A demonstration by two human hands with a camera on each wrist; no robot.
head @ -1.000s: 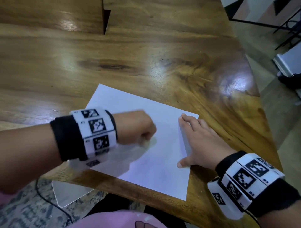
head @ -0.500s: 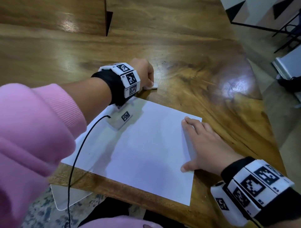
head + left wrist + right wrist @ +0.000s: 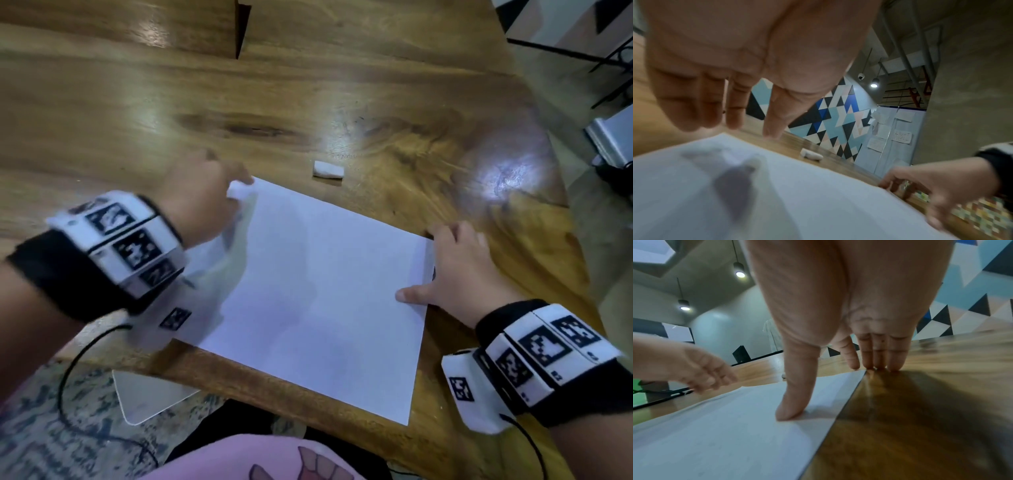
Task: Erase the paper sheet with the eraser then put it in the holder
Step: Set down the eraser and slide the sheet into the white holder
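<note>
The right hand (image 3: 462, 270) presses flat on the white paper sheet (image 3: 318, 291); the left hand (image 3: 198, 202) hovers released, small white eraser (image 3: 327, 169) lying apart on the wooden desk (image 3: 376, 102).

I see table (image 3: 376, 85): wood, strong grain, glossy varnish with bright glare patches | paper sheet (image 3: 318, 284): thin, matt white, smooth, far-left corner curled | eraser (image 3: 327, 169): matt white, looks rubbery, edges worn | wrist bands (image 3: 561, 356): black cloth under hard white printed blocks
</note>
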